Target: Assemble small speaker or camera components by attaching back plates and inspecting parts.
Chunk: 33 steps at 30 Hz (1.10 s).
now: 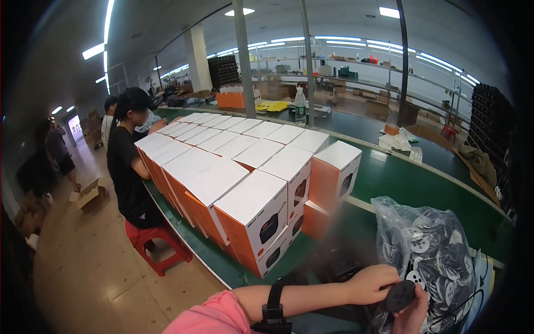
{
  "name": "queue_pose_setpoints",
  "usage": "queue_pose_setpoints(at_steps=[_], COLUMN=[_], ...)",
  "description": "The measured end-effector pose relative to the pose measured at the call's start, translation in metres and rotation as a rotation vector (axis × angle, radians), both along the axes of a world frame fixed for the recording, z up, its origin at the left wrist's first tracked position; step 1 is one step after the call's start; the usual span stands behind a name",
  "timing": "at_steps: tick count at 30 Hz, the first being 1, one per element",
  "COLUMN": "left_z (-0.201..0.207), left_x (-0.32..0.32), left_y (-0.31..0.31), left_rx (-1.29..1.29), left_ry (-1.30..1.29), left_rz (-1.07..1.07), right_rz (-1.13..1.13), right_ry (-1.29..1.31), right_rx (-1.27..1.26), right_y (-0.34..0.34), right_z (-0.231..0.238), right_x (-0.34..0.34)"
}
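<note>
A dark round disc with holes (400,296) is between my two hands at the lower right. My left hand (374,285) reaches in from the left with its fingers curled at the disc's upper left edge. From below, my right hand (414,315) grips the same disc at its right and lower edge. Just beyond them stands a clear plastic bag (389,214) full of round pieces; some show a white face with dark dots. One white-faced disc (414,276) lies close behind my fingers.
Stacked white and orange boxes (261,209) fill the green table (378,175) to the left and ahead. A water bottle (300,106) stands behind them. A person in black (125,161) sits on a red stool (156,245). An open carton (89,195) lies on the floor.
</note>
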<state>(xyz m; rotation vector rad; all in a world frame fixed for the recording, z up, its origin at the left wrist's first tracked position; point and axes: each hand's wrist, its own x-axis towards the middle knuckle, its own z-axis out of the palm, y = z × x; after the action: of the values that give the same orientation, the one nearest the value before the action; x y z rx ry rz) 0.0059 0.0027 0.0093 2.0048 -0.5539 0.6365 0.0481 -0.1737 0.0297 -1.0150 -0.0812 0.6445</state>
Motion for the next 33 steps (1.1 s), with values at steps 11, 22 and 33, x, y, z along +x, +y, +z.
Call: queue_pose_setpoints(at_steps=[11,22,33], left_z=[-0.0032,-0.0015,-0.0011], left_x=[0.0016,0.0007,0.0002], left_y=[-0.0003,-0.0002,0.0], left_rx=[0.027,0.032,0.042], left_ry=[-0.028,-0.028,-0.003], left_rz=[0.011,0.008,0.007], right_rz=[-0.008,0.006,0.037], right_ry=[-0.008,-0.019,-0.022], right_rx=[-0.033,-0.011,0.019], right_y=[-0.0015,-0.0027,-0.0035], right_z=[-0.0015,-0.0062,-0.008], right_x=[0.0005,0.0026,0.0036])
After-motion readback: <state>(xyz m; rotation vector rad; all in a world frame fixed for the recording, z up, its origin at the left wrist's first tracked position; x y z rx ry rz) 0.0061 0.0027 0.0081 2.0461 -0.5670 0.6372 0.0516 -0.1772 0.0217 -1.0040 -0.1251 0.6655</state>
